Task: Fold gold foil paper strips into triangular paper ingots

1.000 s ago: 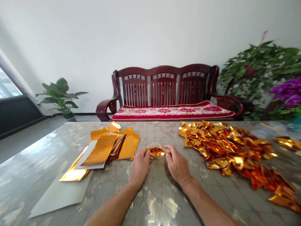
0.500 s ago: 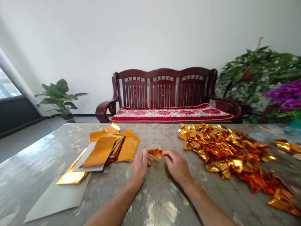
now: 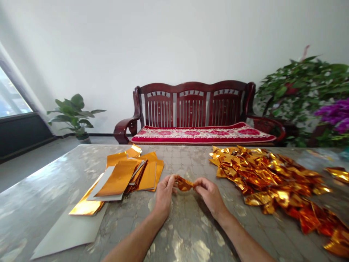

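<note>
Between my two hands a small folded piece of gold foil paper (image 3: 185, 184) is held above the table, its ends narrow and its middle wider. My left hand (image 3: 165, 192) pinches its left end between thumb and fingers. On the opposite end, my right hand (image 3: 209, 194) grips the tip with thumb and forefinger. Left of my hands lies a loose stack of flat gold foil sheets (image 3: 117, 177), some showing pale grey backs. To the right spreads a big heap of folded gold foil pieces (image 3: 261, 171), shiny and orange in places.
The patterned grey table (image 3: 131, 233) fills the foreground. A large pale sheet (image 3: 68, 234) lies under the stack's near edge. Clear plastic (image 3: 313, 158) rests at the far right. Behind the table stand a red wooden bench (image 3: 191, 105) and potted plants (image 3: 73, 112).
The folded foil piece has tilted, its right end now lower than its left. Both hands keep hold of it. The whole view has shifted slightly.
</note>
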Action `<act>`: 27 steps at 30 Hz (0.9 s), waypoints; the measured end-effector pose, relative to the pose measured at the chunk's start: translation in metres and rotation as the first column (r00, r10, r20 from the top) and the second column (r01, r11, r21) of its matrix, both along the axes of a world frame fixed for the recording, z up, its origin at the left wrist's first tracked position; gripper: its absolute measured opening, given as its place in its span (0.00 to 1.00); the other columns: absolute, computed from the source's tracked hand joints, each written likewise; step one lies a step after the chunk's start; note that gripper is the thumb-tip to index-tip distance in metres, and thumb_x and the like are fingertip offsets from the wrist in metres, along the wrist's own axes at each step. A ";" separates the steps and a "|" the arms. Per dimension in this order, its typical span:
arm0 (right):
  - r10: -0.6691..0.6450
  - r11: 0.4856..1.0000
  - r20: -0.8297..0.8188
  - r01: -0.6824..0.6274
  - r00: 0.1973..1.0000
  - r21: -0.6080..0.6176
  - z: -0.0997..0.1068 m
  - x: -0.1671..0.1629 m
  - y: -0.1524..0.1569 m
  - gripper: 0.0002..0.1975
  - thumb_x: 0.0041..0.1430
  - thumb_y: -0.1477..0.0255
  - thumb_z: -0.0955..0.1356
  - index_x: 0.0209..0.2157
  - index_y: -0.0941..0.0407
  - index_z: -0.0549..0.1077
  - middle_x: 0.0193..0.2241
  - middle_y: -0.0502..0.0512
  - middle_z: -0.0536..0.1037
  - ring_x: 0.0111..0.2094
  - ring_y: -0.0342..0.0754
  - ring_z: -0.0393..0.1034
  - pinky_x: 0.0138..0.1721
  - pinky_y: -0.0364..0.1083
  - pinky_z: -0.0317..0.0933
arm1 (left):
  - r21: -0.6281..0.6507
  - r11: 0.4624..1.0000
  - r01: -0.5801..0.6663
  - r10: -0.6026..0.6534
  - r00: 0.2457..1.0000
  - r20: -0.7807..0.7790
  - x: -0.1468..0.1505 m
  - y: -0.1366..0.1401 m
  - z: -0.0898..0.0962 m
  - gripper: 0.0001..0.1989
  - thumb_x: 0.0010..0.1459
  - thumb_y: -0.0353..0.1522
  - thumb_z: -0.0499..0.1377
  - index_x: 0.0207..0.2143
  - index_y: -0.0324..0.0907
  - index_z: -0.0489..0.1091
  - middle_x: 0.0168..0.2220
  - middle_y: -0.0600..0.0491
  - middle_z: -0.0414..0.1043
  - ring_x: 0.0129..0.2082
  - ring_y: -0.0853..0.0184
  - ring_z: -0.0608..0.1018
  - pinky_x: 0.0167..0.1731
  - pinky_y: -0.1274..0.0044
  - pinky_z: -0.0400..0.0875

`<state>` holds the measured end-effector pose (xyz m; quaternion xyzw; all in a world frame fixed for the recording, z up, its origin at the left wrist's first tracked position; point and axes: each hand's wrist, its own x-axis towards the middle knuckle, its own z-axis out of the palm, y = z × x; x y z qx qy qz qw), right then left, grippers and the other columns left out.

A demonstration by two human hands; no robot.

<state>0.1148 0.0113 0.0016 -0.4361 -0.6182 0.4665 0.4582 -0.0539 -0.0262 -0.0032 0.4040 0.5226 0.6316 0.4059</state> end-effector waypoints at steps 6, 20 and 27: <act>0.001 1.000 0.025 -0.001 1.000 -0.021 0.002 0.001 0.001 0.07 0.41 0.68 0.64 0.23 0.55 0.72 0.18 0.46 0.68 0.23 0.44 0.60 0.26 0.43 0.52 | -0.014 1.000 -0.019 0.020 0.996 0.087 -0.001 0.001 0.000 0.21 0.49 0.46 0.64 0.37 0.36 0.78 0.23 0.55 0.72 0.22 0.72 0.71 0.21 0.82 0.63; 0.028 0.992 -0.017 -0.030 0.999 -0.123 0.007 0.005 0.003 0.07 0.39 0.69 0.62 0.22 0.55 0.70 0.15 0.44 0.64 0.20 0.42 0.55 0.23 0.42 0.48 | -0.007 0.975 0.223 -0.223 0.973 0.052 -0.004 -0.005 0.007 0.19 0.49 0.45 0.66 0.33 0.39 0.70 0.17 0.59 0.70 0.15 0.75 0.69 0.17 0.83 0.65; -0.135 0.991 0.001 0.135 0.991 0.000 -0.002 0.005 0.005 0.15 0.46 0.69 0.64 0.38 0.56 0.72 0.21 0.45 0.68 0.22 0.45 0.61 0.26 0.44 0.56 | -0.031 0.978 0.209 -0.205 0.974 0.092 -0.001 -0.007 0.006 0.22 0.46 0.49 0.67 0.27 0.40 0.66 0.16 0.58 0.69 0.14 0.75 0.68 0.16 0.84 0.63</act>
